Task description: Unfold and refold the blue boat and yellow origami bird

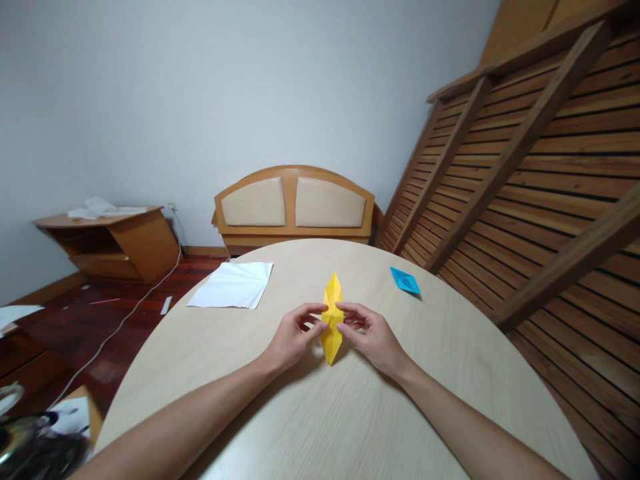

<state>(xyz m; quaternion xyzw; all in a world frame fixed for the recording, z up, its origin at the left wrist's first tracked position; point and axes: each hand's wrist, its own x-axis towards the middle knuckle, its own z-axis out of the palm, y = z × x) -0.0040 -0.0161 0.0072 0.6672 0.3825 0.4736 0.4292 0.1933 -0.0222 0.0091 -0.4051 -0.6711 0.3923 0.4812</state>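
Observation:
A folded yellow origami paper, long and pointed at both ends, is held just over the middle of the round table. My left hand pinches its left edge between thumb and fingers. On the opposite edge, my right hand grips it the same way. Creases and folded flaps show along the paper's centre. Its far tip points away from me, its near tip toward me.
Farther back on the pale wooden table lie a creased white sheet at left and a blue folded paper boat at right. Beyond stand a headboard and a low cabinet. Wooden slats lean at right.

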